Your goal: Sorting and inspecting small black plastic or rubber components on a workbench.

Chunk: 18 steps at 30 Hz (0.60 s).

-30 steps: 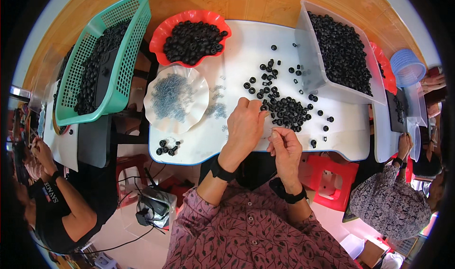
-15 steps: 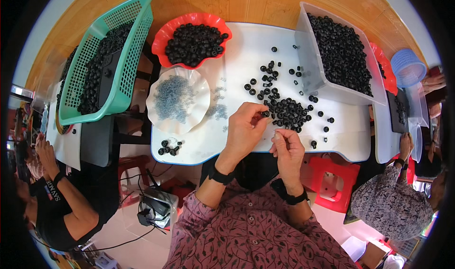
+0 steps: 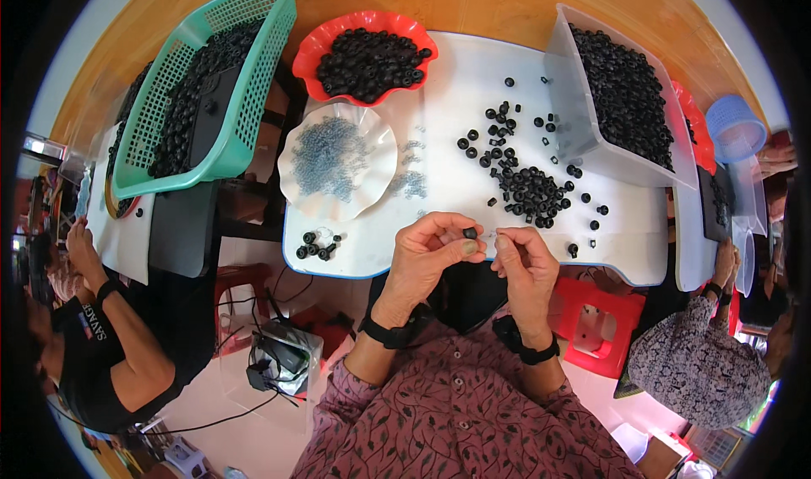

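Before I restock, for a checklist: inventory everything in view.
Table: one, white, centre
Basket: one, green, far left
Bowl: one, red, beyond plate
Plate: one, white, table's left
Tiny pieces: many, bluish, plate and table
Bin: one, translucent, table's right
Loose pieces: many, black, table
Tub: one, blue, far right
Stool: one, red, floor right
People: at least two, dark clothes, sides
Wristbands: two, black, wearer's wrists
Left hand: one, pinching black piece
Right hand: one, beside left

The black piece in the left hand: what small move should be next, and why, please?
Perhaps ease the black piece toward the right hand: the left hand pinches it, and the two hands are close together. Whether the right one holds anything, I cannot tell.
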Each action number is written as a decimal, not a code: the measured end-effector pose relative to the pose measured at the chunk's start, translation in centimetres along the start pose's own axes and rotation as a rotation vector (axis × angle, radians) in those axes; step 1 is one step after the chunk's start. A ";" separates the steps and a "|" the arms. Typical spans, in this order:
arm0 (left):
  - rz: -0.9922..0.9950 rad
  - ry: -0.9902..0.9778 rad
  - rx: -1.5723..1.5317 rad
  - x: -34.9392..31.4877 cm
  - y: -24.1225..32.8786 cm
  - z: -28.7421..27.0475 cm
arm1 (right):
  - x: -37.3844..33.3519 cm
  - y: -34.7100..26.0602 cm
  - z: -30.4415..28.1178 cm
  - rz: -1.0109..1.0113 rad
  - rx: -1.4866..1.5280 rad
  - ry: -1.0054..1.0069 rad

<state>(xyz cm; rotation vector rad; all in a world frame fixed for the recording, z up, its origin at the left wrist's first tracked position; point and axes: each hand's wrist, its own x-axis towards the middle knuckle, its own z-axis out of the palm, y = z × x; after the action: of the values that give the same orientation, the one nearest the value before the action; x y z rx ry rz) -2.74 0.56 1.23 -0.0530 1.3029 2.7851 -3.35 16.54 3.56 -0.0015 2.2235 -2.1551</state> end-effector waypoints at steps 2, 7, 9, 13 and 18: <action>-0.012 0.003 -0.038 -0.4 0.0 -0.3 | -0.3 -0.5 0.2 -0.011 0.003 -0.014; -0.031 0.011 -0.208 -1.2 -0.8 -1.0 | -0.9 -1.1 0.7 -0.070 0.026 -0.060; -0.023 0.016 -0.248 -1.5 -1.0 -1.2 | -1.1 -1.4 1.0 -0.075 0.006 -0.098; -0.042 0.032 -0.348 -1.8 -1.4 -1.5 | -1.4 -1.5 1.5 -0.106 -0.012 -0.122; -0.037 0.016 -0.423 -2.4 -1.4 -1.5 | -1.6 -1.8 1.8 -0.097 -0.022 -0.146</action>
<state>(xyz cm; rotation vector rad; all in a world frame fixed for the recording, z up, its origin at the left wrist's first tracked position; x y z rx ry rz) -0.20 0.22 -0.63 -0.1193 0.6848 2.9773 -1.71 14.78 5.32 -0.2635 2.2078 -2.1019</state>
